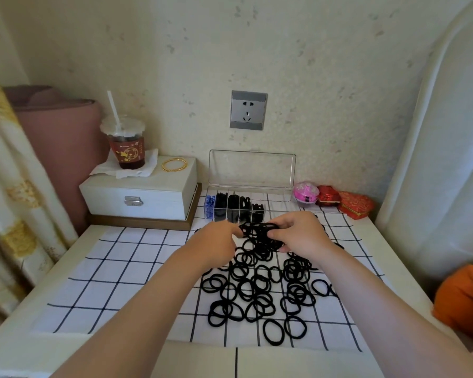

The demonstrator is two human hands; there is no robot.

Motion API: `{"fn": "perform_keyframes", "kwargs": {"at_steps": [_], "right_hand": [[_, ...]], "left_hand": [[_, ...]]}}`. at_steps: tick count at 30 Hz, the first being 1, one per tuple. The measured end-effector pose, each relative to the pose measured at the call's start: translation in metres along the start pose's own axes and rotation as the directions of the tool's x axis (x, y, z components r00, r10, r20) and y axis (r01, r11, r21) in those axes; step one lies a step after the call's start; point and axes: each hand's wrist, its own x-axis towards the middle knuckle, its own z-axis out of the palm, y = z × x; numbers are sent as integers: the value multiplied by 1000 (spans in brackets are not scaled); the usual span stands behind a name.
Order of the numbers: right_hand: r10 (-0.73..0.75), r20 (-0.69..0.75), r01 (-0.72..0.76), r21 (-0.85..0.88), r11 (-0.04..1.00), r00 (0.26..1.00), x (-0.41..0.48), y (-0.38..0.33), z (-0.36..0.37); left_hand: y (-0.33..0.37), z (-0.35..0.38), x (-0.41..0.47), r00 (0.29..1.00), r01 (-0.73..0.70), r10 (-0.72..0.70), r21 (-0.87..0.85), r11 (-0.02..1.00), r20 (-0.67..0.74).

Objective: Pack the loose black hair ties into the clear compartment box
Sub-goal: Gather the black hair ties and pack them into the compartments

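Note:
Several loose black hair ties lie scattered on a white checked cloth. My left hand and my right hand meet just above the pile's far end and together hold a bunch of black hair ties between their fingers. Behind the hands stands the clear compartment box with its lid raised against the wall. Its left compartments hold blue items and black ties; the right ones look see-through, partly hidden by my right hand.
A white jewellery box at the back left carries a lidded drink cup with a straw and gold bangles. A pink case and two red boxes sit right of the clear box. An orange cushion lies off the table's right edge.

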Motion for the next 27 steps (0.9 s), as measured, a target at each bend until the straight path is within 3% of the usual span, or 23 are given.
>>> {"fn": "perform_keyframes", "kwargs": {"at_steps": [4,6,8,16,22,27], "right_hand": [[74,26,-78,206,976,997,2,-6,4],[60,48,-72,298,952,997,1,-9,6],[24,50,-39,339,940,998,0,-12,8],[25,105,-67,421,905,994,2,-13,11],[50,-9,-42,413,910,999,1,-18,3],[-79,147,30,309,950,986,-10,-28,1]], "left_hand": [[12,-8,0,999,44,-39,-339,940,21],[19,-10,1,995,103,-82,-596,796,62],[21,-7,1,988,147,-59,-748,648,143],[16,3,5,966,232,-187,-918,321,178],[12,1,7,962,194,-255,-902,385,98],[9,2,9,983,130,-175,-901,413,62]]}}
